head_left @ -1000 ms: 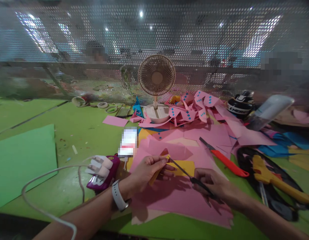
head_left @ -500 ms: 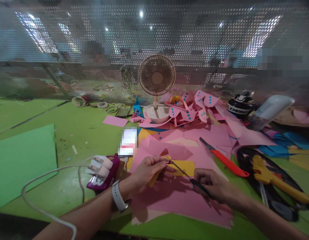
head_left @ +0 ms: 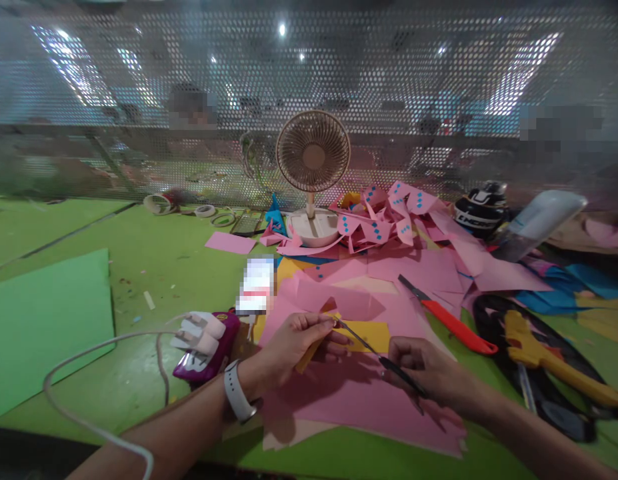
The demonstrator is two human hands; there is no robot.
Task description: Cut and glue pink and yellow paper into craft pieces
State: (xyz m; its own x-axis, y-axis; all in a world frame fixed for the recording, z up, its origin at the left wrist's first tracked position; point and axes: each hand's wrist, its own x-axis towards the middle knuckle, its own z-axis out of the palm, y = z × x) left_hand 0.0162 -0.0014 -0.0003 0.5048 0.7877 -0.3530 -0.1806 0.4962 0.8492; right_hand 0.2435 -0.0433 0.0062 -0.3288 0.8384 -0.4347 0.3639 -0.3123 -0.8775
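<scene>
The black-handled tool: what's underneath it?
Beneath the black-handled tool, yellow paper and pink paper show. The right hand covers whatever lies below the grip, and the left hand hides part near the tip.

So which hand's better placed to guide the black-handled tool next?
Probably your right hand: it holds the black-handled tool, tip pointing toward your left hand, which holds yellow paper.

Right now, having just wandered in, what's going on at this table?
Someone is working with paper at a green table. The left hand holds a piece of yellow paper, and the right hand holds a slim dark tool, probably scissors, with its tip close to the left fingertips. Both hands are over pink sheets. A red-handled knife lies to the right, and a fan stands at the back.
</scene>
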